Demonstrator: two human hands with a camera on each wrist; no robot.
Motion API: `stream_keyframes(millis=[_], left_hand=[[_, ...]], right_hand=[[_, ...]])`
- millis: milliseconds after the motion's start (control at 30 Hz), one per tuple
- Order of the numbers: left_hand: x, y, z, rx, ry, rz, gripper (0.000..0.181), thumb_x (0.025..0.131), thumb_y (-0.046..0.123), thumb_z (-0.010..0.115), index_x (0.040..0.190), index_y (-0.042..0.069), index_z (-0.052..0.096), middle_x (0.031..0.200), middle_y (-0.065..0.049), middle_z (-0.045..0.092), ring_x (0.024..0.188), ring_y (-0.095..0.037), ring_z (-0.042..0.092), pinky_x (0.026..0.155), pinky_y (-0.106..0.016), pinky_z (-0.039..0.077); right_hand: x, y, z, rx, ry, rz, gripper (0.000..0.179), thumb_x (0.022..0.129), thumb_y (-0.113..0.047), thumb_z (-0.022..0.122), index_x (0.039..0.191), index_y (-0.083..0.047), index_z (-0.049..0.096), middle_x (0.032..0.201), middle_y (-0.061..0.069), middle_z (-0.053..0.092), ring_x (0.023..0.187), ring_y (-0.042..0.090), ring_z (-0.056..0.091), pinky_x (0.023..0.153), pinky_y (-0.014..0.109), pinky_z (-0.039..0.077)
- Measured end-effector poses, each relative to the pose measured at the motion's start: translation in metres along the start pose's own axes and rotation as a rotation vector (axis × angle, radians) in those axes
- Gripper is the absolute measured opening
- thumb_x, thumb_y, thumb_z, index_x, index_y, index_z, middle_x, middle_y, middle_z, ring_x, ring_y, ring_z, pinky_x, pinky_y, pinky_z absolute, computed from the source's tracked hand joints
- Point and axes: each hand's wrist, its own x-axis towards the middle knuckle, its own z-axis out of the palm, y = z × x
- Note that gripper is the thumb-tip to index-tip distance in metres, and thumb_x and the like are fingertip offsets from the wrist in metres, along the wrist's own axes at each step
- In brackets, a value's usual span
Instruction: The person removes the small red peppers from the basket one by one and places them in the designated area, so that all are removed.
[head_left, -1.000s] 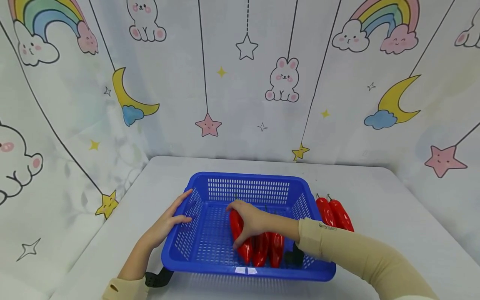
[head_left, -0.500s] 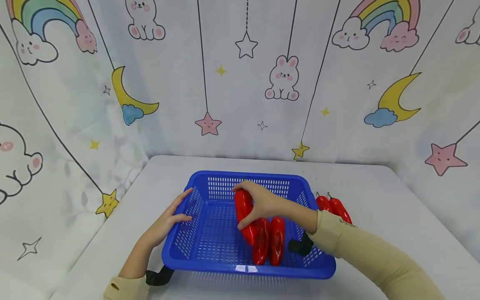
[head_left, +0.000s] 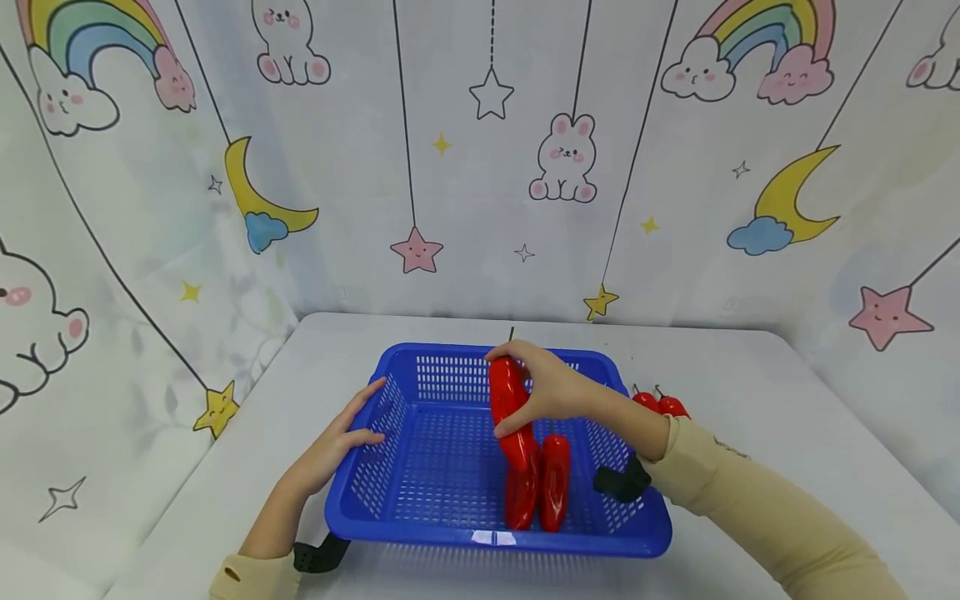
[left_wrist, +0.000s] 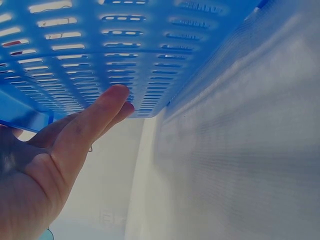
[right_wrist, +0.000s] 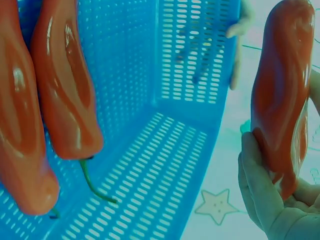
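My right hand grips a long red chili pepper around its upper part, thumb on the near side. It hangs upright over the blue basket, its stem above the far rim. In the right wrist view the held pepper stands between fingers and thumb, beside the basket wall. Two more red peppers lie side by side in the basket, the left one partly covered by the held pepper. My left hand holds the basket's left rim; in the left wrist view its fingers lie along the slotted outside wall.
Two red peppers lie on the white table just right of the basket, partly hidden by my right sleeve. Dark straps sit around both wrists. A cartoon-printed backdrop rises behind the table.
My right hand has lifted the pepper from the basket floor and carried it up and to the right. The left hand and the basket have stayed in place.
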Motion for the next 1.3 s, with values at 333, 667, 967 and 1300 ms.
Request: stream_keyframes(millis=[333, 667, 967, 1300], left_hand=[[0.001, 0.0, 0.0, 0.024, -0.002, 0.001, 0.071, 0.085, 0.014, 0.051, 0.146, 0.027, 0.017, 0.151, -0.014, 0.005, 0.13, -0.043, 0.021, 0.094, -0.058, 0.031], [0.001, 0.0, -0.002, 0.011, -0.001, -0.002, 0.072, 0.085, 0.013, 0.05, 0.146, 0.028, 0.016, 0.152, -0.011, 0.006, 0.129, -0.042, 0.025, 0.091, -0.052, 0.038], [0.001, -0.001, -0.001, 0.011, -0.007, -0.008, 0.072, 0.085, 0.015, 0.052, 0.146, 0.028, 0.017, 0.152, -0.011, 0.006, 0.131, -0.041, 0.022, 0.094, -0.055, 0.033], [0.001, -0.001, -0.001, 0.006, -0.007, 0.0, 0.072, 0.085, 0.014, 0.051, 0.146, 0.028, 0.017, 0.151, -0.012, 0.006, 0.13, -0.042, 0.022, 0.093, -0.056, 0.034]], right_hand=[[-0.01, 0.007, -0.017, 0.014, 0.032, -0.004, 0.08, 0.061, -0.023, 0.084, 0.129, -0.012, 0.042, 0.123, 0.013, 0.046, 0.108, 0.036, 0.049, 0.067, 0.035, 0.053], [-0.022, 0.013, -0.038, 0.05, 0.048, 0.007, 0.079, 0.062, -0.02, 0.084, 0.129, -0.013, 0.042, 0.127, 0.015, 0.044, 0.112, 0.041, 0.047, 0.067, 0.038, 0.053], [-0.041, 0.022, -0.054, 0.074, 0.062, 0.027, 0.081, 0.062, -0.022, 0.083, 0.13, -0.013, 0.04, 0.13, 0.017, 0.04, 0.114, 0.044, 0.044, 0.067, 0.038, 0.053], [-0.064, 0.037, -0.075, 0.029, 0.106, 0.079, 0.085, 0.062, -0.028, 0.083, 0.132, -0.014, 0.037, 0.13, 0.02, 0.041, 0.111, 0.046, 0.047, 0.065, 0.039, 0.053]])
